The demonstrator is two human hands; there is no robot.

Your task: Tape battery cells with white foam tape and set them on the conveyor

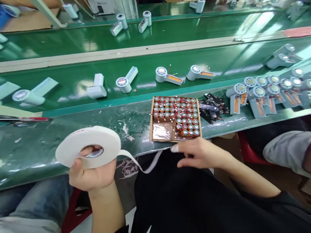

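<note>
My left hand grips a wide roll of white tape, with fingers through its core and the thumb on the near face. A loose strip of tape hangs from the roll in a curve, its far end near the table edge. My right hand is just in front of a cardboard tray of battery cells with red wires. Its index finger and thumb are apart; a white covering sits on the index fingertip. That fingertip is near the strip's end, seemingly not touching it.
Grey fan-like housings lie along the green conveyor, with more clustered at the right. Black parts are piled beside the tray. A red-handled tool lies at the left. People's legs show on both sides.
</note>
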